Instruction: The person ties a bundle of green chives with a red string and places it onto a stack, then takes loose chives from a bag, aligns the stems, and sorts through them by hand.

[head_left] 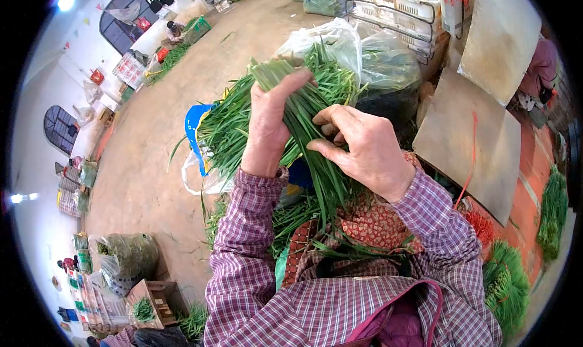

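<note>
My left hand is wrapped round a bunch of long green stalks, whose pale cut ends point up and whose leaves hang toward my lap. Against the right side of this bunch is my right hand, its thumb and forefinger a little apart at the leaves; whether it pinches a leaf is too small to tell. Behind and left of my hands lies a large heap of the same greens, on white and blue plastic. Loose leaves also lie across my lap.
Grey boards stand at the right, with a red string on them. Tied green bundles lie at the lower right. White crates and a filled clear bag are beyond my hands. Another person sits far back left.
</note>
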{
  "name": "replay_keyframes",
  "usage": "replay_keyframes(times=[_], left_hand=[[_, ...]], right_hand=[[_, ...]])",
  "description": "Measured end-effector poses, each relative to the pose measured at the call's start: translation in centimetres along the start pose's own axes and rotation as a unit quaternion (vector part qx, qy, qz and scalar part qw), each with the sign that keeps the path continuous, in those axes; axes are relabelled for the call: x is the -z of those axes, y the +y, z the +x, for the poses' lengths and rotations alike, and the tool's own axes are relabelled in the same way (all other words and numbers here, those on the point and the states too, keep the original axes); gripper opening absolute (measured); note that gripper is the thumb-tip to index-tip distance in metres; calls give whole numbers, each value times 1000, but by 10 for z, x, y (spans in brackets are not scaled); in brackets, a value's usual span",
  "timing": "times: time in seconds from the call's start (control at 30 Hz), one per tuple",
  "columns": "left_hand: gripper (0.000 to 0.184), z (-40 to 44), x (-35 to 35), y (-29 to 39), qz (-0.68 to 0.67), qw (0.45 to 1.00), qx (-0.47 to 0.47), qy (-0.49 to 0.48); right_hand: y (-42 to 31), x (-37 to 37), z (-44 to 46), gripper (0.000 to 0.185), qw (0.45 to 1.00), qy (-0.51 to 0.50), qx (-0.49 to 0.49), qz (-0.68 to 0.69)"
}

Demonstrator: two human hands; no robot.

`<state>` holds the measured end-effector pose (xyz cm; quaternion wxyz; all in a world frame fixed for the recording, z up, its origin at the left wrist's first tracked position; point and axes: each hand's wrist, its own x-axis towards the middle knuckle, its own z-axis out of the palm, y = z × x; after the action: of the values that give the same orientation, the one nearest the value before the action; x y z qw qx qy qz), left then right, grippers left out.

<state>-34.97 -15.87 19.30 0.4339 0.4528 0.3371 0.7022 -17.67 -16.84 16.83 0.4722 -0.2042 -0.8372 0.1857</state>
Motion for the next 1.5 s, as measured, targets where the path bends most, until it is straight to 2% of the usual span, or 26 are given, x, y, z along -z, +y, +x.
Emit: replay_keyframes(times=[0.07, 0.1, 0.23, 0.43, 0.53, 0.6, 0.63, 0.67, 0.83, 0.93, 1.13, 1.33, 1.5], left_hand=[[29, 1, -1, -3, 13, 1000, 1, -6], [29, 1, -1, -3, 12, 1000, -1, -7], [29, -1, 0, -4, 37, 999, 26, -31], [36, -7, 13, -14, -21, 988, 124, -92], [40, -11, 16, -18, -13, 987, 121, -102], [42, -11, 16, -19, -21, 984, 130, -120], [41, -12, 14, -16, 1, 987, 129, -97], [40, -13, 12, -15, 23, 989, 127, -74], [40, -10, 13, -19, -15, 985, 137, -102], [41, -10, 14, -24, -63, 979, 153, -117], [40, -2, 31, -34, -119, 979, 137, -96], [37, 0, 37, -29, -76, 985, 144, -66], [37, 0, 28, -27, -35, 989, 140, -44]], right_hand=[[2, -1, 1, 27, 1000, 1, -16, -21], [3, -1, 2, 22, 1000, 11, -23, 16], [5, 18, 8, 12, 1000, 1, -11, -5], [20, 53, 31, 8, 980, 61, 58, -181], [40, 67, 44, 9, 963, 94, 83, -238], [48, 75, 49, 10, 964, 128, 103, -209], [47, 77, 48, 10, 964, 128, 102, -209], [46, 78, 47, 10, 967, 118, 96, -205], [41, 75, 42, 11, 982, 91, 48, -156], [39, 73, 40, 12, 993, 66, 39, -94], [28, 75, 27, 13, 998, 31, -13, -57], [30, 63, 18, 13, 998, -30, -52, -5], [32, 58, 17, 13, 998, -54, -25, -37]])
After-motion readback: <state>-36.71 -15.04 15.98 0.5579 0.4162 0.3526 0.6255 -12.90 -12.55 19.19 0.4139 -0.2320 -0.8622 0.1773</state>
